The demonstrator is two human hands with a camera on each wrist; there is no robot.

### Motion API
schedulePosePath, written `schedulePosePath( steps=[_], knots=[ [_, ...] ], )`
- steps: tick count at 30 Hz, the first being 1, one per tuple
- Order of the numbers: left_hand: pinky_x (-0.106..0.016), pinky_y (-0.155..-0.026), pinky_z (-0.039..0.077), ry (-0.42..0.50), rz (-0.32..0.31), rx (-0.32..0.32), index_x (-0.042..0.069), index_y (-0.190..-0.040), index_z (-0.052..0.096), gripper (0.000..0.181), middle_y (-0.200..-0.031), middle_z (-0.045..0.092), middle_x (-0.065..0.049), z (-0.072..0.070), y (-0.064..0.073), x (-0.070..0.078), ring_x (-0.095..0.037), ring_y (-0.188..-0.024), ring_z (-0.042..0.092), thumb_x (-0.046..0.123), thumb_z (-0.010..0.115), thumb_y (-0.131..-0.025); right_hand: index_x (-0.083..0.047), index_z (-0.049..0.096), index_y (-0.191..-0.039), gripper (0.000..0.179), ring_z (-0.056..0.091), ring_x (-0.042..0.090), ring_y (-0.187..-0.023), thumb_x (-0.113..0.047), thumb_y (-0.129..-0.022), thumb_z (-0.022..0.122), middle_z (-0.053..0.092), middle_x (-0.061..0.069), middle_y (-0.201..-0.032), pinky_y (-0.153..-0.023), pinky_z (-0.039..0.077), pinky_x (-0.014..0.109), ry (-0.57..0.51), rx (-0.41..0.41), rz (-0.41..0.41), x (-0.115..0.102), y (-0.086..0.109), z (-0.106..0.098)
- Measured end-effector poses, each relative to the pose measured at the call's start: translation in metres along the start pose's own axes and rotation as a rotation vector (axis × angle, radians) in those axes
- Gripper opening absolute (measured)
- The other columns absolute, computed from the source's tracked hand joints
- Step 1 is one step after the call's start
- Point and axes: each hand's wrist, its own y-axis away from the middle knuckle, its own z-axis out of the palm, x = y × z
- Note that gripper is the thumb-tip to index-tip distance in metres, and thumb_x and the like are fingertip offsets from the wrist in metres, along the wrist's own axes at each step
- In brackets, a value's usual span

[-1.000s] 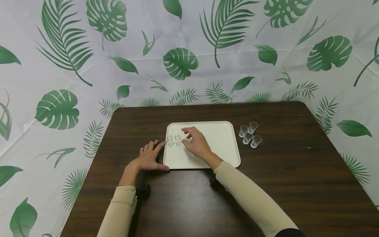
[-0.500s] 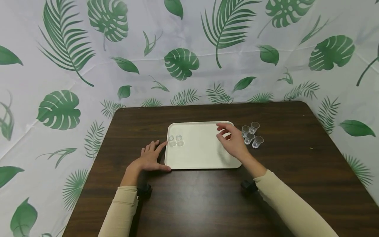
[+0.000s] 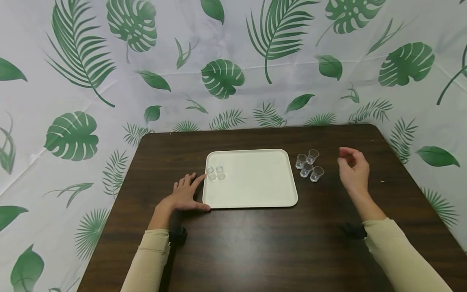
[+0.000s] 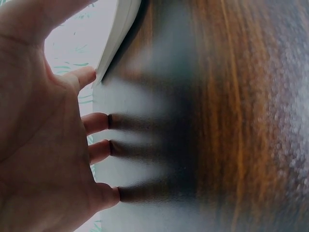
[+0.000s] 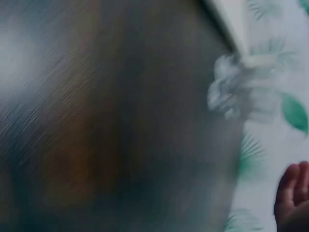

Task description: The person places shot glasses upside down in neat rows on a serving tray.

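Observation:
At the left edge of the cream tray (image 3: 251, 178), my left hand (image 3: 184, 194) rests with its fingers spread, the index finger and thumb touching the rim. The left wrist view shows the palm (image 4: 43, 125) and the fingertips down on the wood. Two small clear shot glasses (image 3: 220, 173) stand side by side near the tray's left end, seemingly upside down. Right of the tray, several more clear shot glasses (image 3: 306, 169) are bunched upright. My right hand (image 3: 354, 170) hovers beyond them to the right, fingers loosely curved and holding nothing; the right wrist view is blurred.
The dark wooden table (image 3: 255, 243) carries everything. A white cloth with green leaf prints (image 3: 222, 79) hangs behind it and along the sides. A dark camera is worn at each wrist.
My right hand has moved right from above the tray, beside the two glasses, past the bunched glasses. The left hand and all the glasses have stayed in place.

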Motion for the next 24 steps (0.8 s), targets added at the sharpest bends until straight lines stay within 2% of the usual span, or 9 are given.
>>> schedulePosePath(
  steps=[2, 5, 7, 10, 14, 24],
  knots=[
    [-0.073, -0.105, 0.008, 0.011, 0.002, 0.004, 0.022, -0.158, 0.018, 0.114, -0.159, 0.012, -0.024, 0.000, 0.000, 0.000, -0.048, -0.143, 0.009, 0.065, 0.076, -0.071, 0.003, 0.065, -0.115, 0.031, 0.050, 0.002, -0.079, 0.004, -0.086, 0.055, 0.064, 0.009, -0.103, -0.071, 0.037, 0.018, 0.083, -0.093, 0.056, 0.014, 0.002, -0.007],
    [-0.073, -0.105, 0.008, 0.016, 0.000, 0.002, 0.022, -0.158, 0.018, 0.114, -0.160, 0.012, -0.023, -0.001, 0.001, 0.001, -0.047, -0.143, 0.009, 0.066, 0.076, -0.071, 0.002, 0.061, -0.121, 0.036, 0.053, 0.008, -0.085, 0.004, -0.085, 0.057, 0.063, 0.019, -0.113, -0.071, 0.040, 0.020, 0.210, -0.280, 0.061, 0.028, 0.007, -0.012],
    [-0.073, -0.105, 0.008, 0.013, -0.009, -0.003, 0.023, -0.159, 0.018, 0.114, -0.160, 0.012, -0.023, -0.001, 0.001, 0.001, -0.047, -0.143, 0.009, 0.067, 0.076, -0.070, 0.003, 0.060, -0.124, 0.038, 0.057, 0.015, -0.089, 0.002, -0.086, 0.062, 0.062, 0.023, -0.117, -0.071, 0.042, 0.022, 0.246, -0.389, 0.045, 0.035, 0.009, -0.013],
    [-0.073, -0.105, 0.008, 0.003, -0.014, -0.006, 0.024, -0.159, 0.018, 0.114, -0.160, 0.011, -0.022, 0.000, 0.001, 0.001, -0.046, -0.143, 0.009, 0.067, 0.076, -0.070, 0.003, 0.059, -0.127, 0.041, 0.060, 0.026, -0.094, -0.005, -0.088, 0.068, 0.062, 0.024, -0.120, -0.073, 0.044, 0.026, 0.277, -0.495, 0.039, 0.041, 0.012, -0.010],
    [-0.073, -0.105, 0.008, -0.002, -0.015, -0.004, 0.024, -0.159, 0.017, 0.114, -0.160, 0.011, -0.022, 0.002, 0.001, -0.001, -0.046, -0.143, 0.009, 0.068, 0.075, -0.070, 0.003, 0.060, -0.126, 0.045, 0.062, 0.029, -0.092, -0.013, -0.087, 0.075, 0.065, 0.023, -0.115, -0.074, 0.045, 0.031, 0.302, -0.558, 0.042, 0.044, 0.014, -0.004],
    [-0.074, -0.105, 0.007, 0.009, -0.006, 0.003, 0.022, -0.159, 0.018, 0.114, -0.160, 0.011, -0.023, 0.000, 0.000, -0.001, -0.047, -0.143, 0.008, 0.065, 0.077, -0.071, -0.002, 0.067, -0.117, 0.045, 0.060, 0.028, -0.088, -0.026, -0.082, 0.081, 0.066, 0.020, -0.105, -0.070, 0.044, 0.031, 0.338, -0.570, 0.015, 0.050, 0.016, 0.007]
  ],
)
